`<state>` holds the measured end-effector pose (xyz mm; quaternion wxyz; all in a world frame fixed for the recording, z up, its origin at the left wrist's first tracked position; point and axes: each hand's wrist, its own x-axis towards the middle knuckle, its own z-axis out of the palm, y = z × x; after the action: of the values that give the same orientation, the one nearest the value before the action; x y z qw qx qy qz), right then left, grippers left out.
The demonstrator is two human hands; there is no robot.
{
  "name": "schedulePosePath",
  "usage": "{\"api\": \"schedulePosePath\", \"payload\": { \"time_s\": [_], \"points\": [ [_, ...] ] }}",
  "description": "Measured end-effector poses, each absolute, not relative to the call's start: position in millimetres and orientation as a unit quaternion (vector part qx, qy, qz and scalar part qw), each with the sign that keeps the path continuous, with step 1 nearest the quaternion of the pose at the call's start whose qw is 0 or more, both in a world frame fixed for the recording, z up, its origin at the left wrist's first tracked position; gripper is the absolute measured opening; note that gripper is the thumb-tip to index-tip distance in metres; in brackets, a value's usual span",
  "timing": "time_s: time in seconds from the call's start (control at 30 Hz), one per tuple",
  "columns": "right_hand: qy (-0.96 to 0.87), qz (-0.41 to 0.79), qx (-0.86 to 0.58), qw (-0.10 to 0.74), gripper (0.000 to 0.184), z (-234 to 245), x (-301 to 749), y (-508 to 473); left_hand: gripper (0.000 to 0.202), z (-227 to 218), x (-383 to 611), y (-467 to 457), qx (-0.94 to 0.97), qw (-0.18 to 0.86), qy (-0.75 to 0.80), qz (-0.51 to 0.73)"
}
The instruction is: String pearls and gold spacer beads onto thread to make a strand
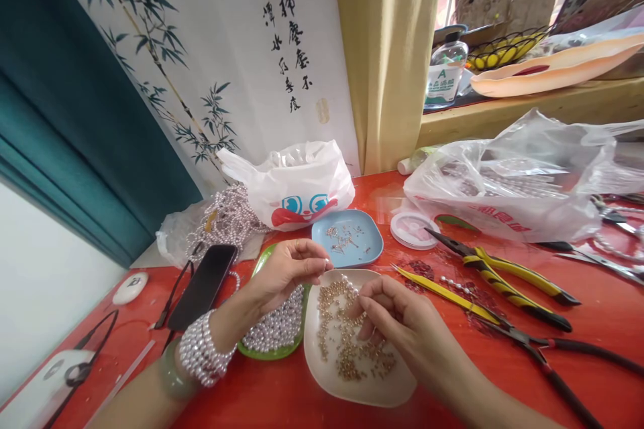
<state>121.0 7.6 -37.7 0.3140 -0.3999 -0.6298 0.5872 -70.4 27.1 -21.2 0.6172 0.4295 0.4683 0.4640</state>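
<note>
My left hand (289,268) hovers over the green dish (261,350) of white pearls, fingers pinched together on something too small to make out near the rim of the white dish (397,389). That white dish holds several small golden beads (347,342). My right hand (397,322) rests in the white dish, its fingers curled and pinching among the golden beads. A stack of pearl bracelets (201,352) and a jade bangle (174,375) sit on my left wrist.
A blue dish (369,241) with metal findings lies behind. Yellow-handled pliers (508,278), black-handled pliers (553,355), a thread spool (413,229), plastic bags (296,181), a phone (204,285) and pearl strands (226,218) crowd the red table (604,308).
</note>
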Motion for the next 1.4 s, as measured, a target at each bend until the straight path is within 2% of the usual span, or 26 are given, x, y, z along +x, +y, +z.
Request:
{"api": "schedulePosePath", "payload": {
  "time_s": [0.5,0.77,1.4],
  "points": [
    [-0.63,0.58,-0.414,0.309,0.011,-35.0,120.3,9.1,0.013,-18.8,-68.8,26.0,0.448,0.603,0.489,0.443],
    [-0.625,0.584,-0.408,0.318,0.01,-37.4,120.6,9.1,0.013,-13.0,-67.3,24.9,0.481,0.563,0.502,0.447],
    [-0.639,0.577,-0.396,0.319,0.009,-38.1,120.0,9.9,0.012,-16.3,-62.2,23.2,0.473,0.58,0.493,0.444]
  ]
}}
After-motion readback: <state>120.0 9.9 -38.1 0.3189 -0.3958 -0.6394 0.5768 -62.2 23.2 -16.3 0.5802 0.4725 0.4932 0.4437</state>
